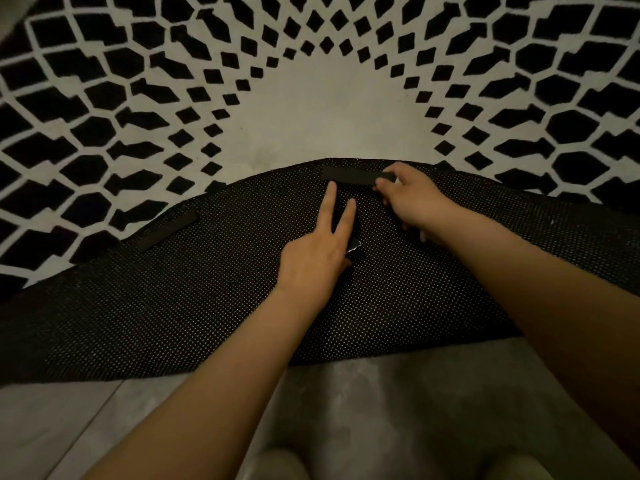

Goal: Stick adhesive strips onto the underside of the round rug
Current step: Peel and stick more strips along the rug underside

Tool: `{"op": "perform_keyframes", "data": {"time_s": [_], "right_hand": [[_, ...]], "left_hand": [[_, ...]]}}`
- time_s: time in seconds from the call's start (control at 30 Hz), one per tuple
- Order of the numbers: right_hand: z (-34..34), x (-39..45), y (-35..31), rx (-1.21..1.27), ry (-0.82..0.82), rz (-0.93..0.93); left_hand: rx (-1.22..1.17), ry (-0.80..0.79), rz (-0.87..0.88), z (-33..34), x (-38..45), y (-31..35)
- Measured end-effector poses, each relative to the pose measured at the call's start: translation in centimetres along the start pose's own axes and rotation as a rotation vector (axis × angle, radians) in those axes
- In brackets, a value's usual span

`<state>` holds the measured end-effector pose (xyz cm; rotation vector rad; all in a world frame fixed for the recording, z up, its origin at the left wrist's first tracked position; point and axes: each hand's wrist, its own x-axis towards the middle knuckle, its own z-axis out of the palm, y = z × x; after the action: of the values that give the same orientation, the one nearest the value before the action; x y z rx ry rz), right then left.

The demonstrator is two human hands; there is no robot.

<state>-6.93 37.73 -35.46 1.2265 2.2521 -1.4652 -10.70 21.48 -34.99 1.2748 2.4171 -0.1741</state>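
The round rug (311, 109), patterned black and white, has its near edge folded over, which shows the dark dotted underside (207, 306). One black adhesive strip (168, 230) lies stuck on the underside at the left. A second black strip (349, 176) lies along the folded edge at the top. My right hand (412, 199) pinches that strip's right end. My left hand (318, 251) points its index and middle fingers straight at the underside just below the strip. Its other fingers curl round a small black piece with a white edge (355, 245).
Grey floor (381, 393) shows below the folded rug, with a tile seam at the lower left. Two pale rounded shapes (277, 465) sit at the bottom edge of the view. The rug's patterned face fills the whole upper half.
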Motion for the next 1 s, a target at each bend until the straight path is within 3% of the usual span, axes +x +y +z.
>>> {"op": "perform_keyframes", "data": {"time_s": [0.2, 0.53, 0.73, 0.87, 0.93, 1.0], "right_hand": [[0.0, 1.4, -0.2, -0.11, 0.002, -0.003], [0.1, 3.3, -0.7, -0.263, -0.037, 0.018], [0.3, 3.6, -0.4, -0.421, 0.065, 0.016], [-0.4, 3.1, -0.9, -0.493, 0.214, 0.153], [-0.9, 2.3, -0.8, -0.56, 0.307, 0.066], [-0.3, 1.0, -0.6, -0.576, 0.38, -0.186]], "left_hand": [[0.004, -0.04, 0.046, -1.2, 1.1, 0.0], [-0.089, -0.17, -0.055, -0.9, 3.2, -1.1], [-0.127, -0.19, -0.053, -1.2, 3.7, -1.6], [-0.08, -0.182, -0.035, -0.8, 3.3, -1.7], [-0.066, -0.188, -0.043, -0.5, 3.0, -1.8], [-0.068, -0.182, -0.057, -0.3, 3.0, -1.7]]}}
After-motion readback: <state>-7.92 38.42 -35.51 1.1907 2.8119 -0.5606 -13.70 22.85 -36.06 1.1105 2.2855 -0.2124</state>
